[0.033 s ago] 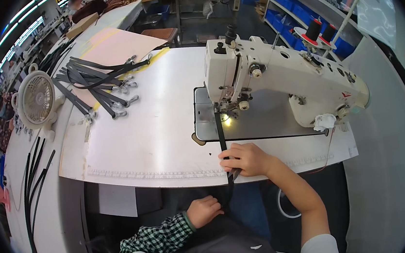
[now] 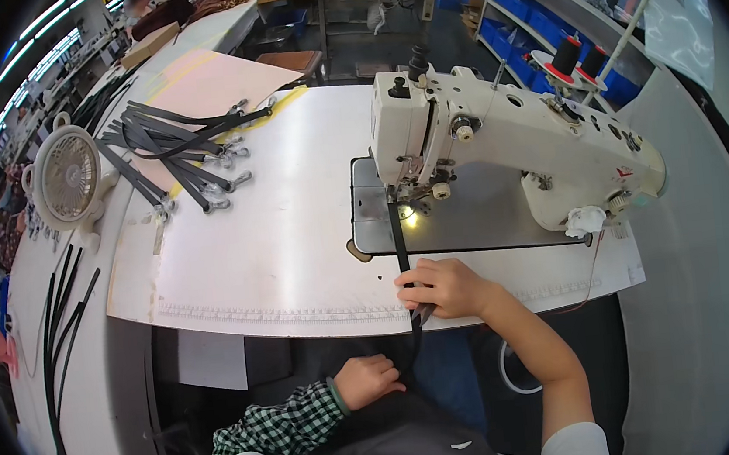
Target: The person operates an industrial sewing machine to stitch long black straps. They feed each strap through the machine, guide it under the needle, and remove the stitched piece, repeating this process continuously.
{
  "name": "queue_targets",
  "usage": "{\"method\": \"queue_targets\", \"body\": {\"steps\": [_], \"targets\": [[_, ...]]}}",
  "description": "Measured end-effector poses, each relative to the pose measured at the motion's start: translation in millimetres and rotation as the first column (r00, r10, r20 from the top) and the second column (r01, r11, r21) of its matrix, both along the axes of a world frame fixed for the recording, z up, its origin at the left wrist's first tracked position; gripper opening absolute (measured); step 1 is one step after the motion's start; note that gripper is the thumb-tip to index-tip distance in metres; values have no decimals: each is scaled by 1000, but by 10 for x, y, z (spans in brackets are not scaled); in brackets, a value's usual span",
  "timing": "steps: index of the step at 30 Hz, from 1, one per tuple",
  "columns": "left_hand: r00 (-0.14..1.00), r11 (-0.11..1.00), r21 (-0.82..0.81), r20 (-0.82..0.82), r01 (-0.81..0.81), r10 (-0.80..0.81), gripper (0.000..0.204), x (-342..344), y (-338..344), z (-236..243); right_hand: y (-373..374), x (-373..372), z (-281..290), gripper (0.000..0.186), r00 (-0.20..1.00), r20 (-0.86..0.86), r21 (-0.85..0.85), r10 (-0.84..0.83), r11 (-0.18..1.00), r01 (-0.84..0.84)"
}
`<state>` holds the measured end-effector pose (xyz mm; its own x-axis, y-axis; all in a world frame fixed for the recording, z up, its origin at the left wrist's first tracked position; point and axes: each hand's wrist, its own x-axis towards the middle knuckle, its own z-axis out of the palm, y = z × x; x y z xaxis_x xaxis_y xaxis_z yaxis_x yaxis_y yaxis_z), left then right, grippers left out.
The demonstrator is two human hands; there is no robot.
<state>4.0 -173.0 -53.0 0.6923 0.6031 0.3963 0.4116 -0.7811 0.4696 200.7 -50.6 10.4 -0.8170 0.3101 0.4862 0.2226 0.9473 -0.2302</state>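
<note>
My right hand [image 2: 451,287] is at the table's front edge, fingers closed around a narrow black strap [image 2: 400,240]. The strap runs straight up from there to the needle area of a white sewing machine [image 2: 513,130], and its lower end hangs past the edge. A dark pointed tool [image 2: 424,312], perhaps thread snips, shows under the same hand. My left hand [image 2: 368,381] rests over my lap with its fingers curled, close to the hanging strap end; whatever it may hold is hidden. A small lamp lights the steel machine plate [image 2: 478,217] beside the needle.
Several dark straps with metal clasps [image 2: 177,149] lie piled at the table's far left, near pink paper [image 2: 219,82]. A small fan [image 2: 68,179] stands left of them. More black strips [image 2: 58,345] lie on the left side table. Thread cones [image 2: 565,55] stand behind the machine.
</note>
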Motion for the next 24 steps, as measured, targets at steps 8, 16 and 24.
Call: {"method": "queue_targets", "body": {"steps": [8,16,24], "targets": [[967,936,277,-70,-217,245,36,-99,912,684,-4,-1,-11,18,998,-43,2,-43,999,43],[963,973,194,-214,-125,166,30,-61,1649,572,6,-7,25,24,995,21,5,-95,995,95],[984,978,171,-117,-116,137,39,-164,1757,562,-13,-32,39,22,997,-3,34,-82,996,82]]}}
